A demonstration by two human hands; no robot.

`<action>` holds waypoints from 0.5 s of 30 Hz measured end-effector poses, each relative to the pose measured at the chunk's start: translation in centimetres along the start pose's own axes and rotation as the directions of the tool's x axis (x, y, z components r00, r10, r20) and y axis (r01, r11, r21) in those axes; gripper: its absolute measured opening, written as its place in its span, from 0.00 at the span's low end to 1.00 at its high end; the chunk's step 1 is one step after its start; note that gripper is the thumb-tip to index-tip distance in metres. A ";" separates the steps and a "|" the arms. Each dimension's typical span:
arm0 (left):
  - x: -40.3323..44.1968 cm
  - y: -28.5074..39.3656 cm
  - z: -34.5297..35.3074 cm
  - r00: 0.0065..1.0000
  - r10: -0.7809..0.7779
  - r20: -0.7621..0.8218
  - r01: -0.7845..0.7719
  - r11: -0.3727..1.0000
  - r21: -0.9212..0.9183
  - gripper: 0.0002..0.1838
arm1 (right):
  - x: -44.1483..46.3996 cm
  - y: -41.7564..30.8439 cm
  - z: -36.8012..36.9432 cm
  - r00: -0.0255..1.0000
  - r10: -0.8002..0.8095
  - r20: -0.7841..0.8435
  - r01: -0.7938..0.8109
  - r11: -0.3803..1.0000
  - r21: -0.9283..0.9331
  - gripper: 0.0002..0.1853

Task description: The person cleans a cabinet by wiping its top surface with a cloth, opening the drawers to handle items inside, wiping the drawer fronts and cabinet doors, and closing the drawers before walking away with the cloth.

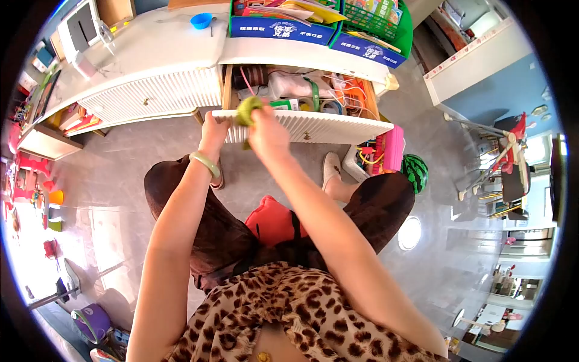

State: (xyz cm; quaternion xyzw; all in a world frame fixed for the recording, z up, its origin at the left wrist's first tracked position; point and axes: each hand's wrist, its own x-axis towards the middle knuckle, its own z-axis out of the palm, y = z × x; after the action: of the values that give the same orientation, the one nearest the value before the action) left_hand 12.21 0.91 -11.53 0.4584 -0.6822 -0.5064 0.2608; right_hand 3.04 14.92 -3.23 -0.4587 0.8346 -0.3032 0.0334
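A white ribbed drawer (338, 128) stands pulled out in front of me, with a small knob on its face. My left hand (213, 131), with a pale green bangle at the wrist, is closed on the left end of the drawer front. In my right hand (269, 134) is a green cloth (247, 112), pressed at the top edge of the drawer front near its left end; the hand and cloth are slightly blurred. Inside the drawer lie white plastic packets (295, 85), a green strap (312, 93) and tangled white cables (350, 90).
On the white countertop (151, 42) are a blue bowl (201, 21) and display boxes (283, 30) full of packets. A pink case (393, 148) and a watermelon-patterned ball (415, 174) are right of the drawer. Something red (268, 220) lies between my legs.
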 end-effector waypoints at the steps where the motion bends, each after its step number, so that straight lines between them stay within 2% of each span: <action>1: -0.4 1.4 -0.1 1.000 0.001 0.006 0.000 1.000 -0.031 0.21 | 0.2 -1.2 0.2 1.000 -0.016 0.027 0.016 1.000 -0.015 0.11; 3: -1.0 2.4 -0.2 1.000 -0.026 -0.003 0.026 1.000 0.017 0.18 | 0.0 0.3 0.1 0.997 -0.080 0.003 0.080 0.997 0.007 0.11; 6: -1.6 2.6 -0.5 0.998 -0.052 0.023 0.052 0.998 0.024 0.22 | -1.6 4.7 -2.5 1.000 -0.016 -0.015 0.015 0.999 -0.034 0.11; 7: -2.1 2.9 -0.6 0.998 -0.060 0.019 0.060 0.998 0.017 0.23 | -1.9 6.5 -3.6 0.997 0.072 -0.015 -0.073 0.995 -0.061 0.11; 10: -1.6 2.1 -0.6 0.998 -0.036 0.051 0.037 0.999 -0.023 0.27 | -2.4 11.9 -7.1 0.980 0.141 -0.138 -0.152 0.986 -0.075 0.14; 11: -1.6 2.5 -0.8 0.998 -0.045 0.049 0.046 0.999 -0.008 0.27 | -2.6 13.5 -7.8 0.970 0.058 -0.235 -0.102 0.978 -0.183 0.12; 15: -2.0 3.1 -0.9 0.998 -0.060 0.024 0.059 0.998 0.031 0.27 | -1.8 12.2 -7.3 0.971 0.157 -0.182 -0.185 0.972 -0.146 0.12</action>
State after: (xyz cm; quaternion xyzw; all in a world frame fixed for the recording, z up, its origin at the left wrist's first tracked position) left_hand 12.67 2.51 -8.11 0.4761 -0.6791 -0.5092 0.2300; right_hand -7.42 24.66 -4.21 -0.3586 0.8927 -0.2684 -0.0489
